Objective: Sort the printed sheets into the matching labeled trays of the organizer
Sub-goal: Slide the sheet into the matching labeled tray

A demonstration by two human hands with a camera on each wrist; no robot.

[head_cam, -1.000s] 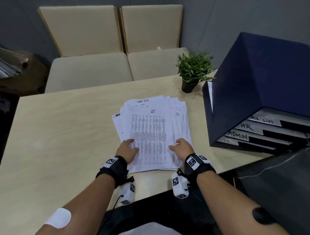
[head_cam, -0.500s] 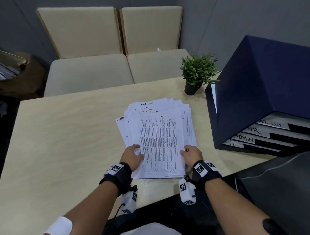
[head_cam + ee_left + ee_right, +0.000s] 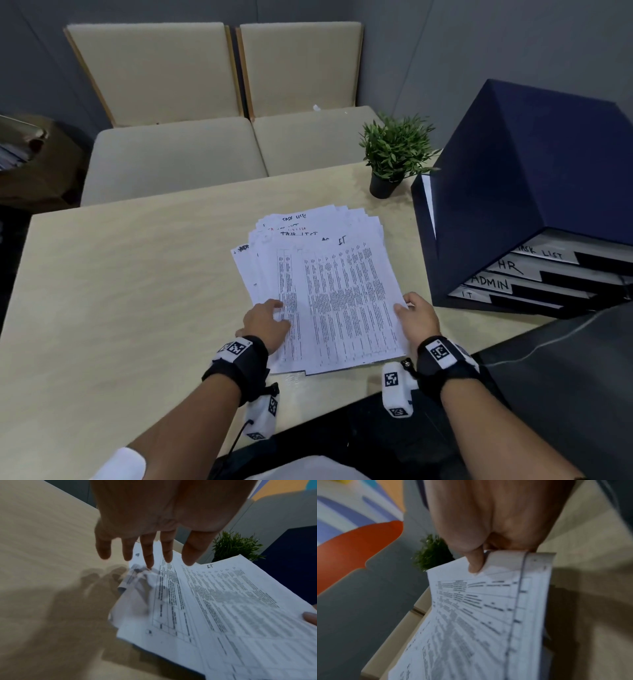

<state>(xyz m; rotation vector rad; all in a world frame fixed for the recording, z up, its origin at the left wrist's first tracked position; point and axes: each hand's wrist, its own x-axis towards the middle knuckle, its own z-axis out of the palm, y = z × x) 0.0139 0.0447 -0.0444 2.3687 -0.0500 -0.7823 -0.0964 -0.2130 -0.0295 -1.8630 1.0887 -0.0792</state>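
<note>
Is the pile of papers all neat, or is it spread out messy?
Spread out. The sheets are fanned on the table, with several "TASK LIST" headings peeking out above the top "IT" sheet.

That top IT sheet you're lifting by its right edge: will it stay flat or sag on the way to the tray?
Likely floppy: the IT sheet is thin paper, and the right hand pinches one edge only. It probably weighs almost nothing. The sheets below may slide along; the left hand lies open over them, which should help.
</note>
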